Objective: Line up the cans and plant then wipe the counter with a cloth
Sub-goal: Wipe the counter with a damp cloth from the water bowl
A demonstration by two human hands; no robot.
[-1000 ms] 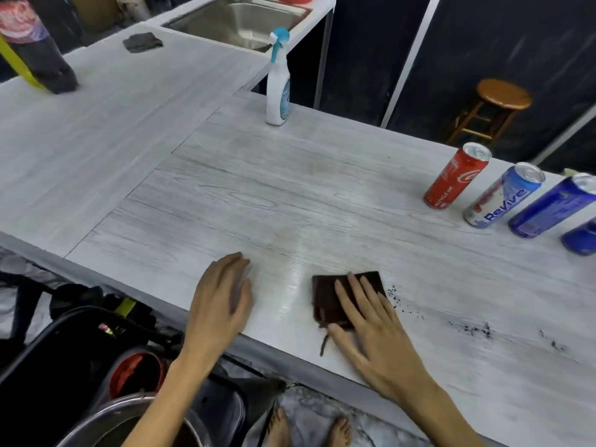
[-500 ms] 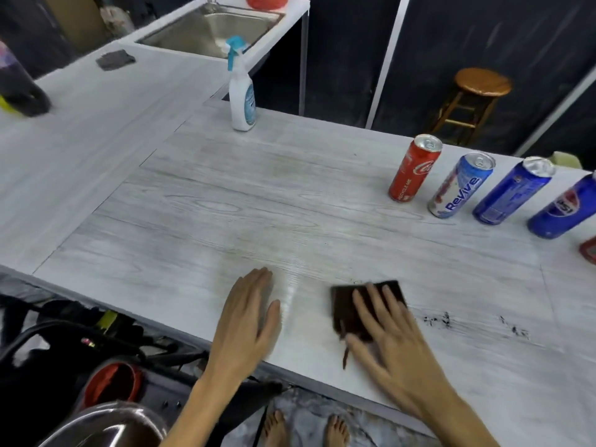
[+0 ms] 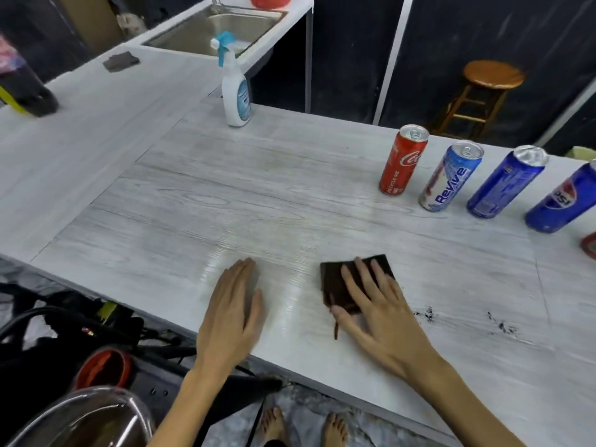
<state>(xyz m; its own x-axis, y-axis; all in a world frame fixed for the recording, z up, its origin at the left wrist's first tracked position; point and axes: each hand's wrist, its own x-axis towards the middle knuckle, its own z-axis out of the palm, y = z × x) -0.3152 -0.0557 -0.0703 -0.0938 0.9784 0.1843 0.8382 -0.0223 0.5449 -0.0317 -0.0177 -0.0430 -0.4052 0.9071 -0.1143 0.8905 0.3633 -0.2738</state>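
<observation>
My right hand (image 3: 377, 308) lies flat on a dark brown cloth (image 3: 335, 285), pressing it onto the white wood-grain counter (image 3: 225, 208) near the front edge. To its left my left hand (image 3: 232, 308) rests palm down on the bare counter, holding nothing. Along the far right stand a red cola can (image 3: 403, 159), a white and blue Revive can (image 3: 451, 175), a blue can (image 3: 506, 182) and a blue Pepsi can (image 3: 564, 201) in a row. Dark crumbs (image 3: 429, 314) lie on the counter right of the cloth. No plant is in view.
A white spray bottle (image 3: 235, 88) with a blue trigger stands at the back of the counter. A grey cloth (image 3: 121, 61) and a dark bottle (image 3: 22, 88) sit on the left counter by a steel sink (image 3: 219, 30). A wooden stool (image 3: 480, 91) stands behind. A red object (image 3: 589, 245) shows at the right edge.
The view has shifted right, so more of the can row shows. My right hand with the cloth and my left hand have slid a little rightward along the counter's front edge.
</observation>
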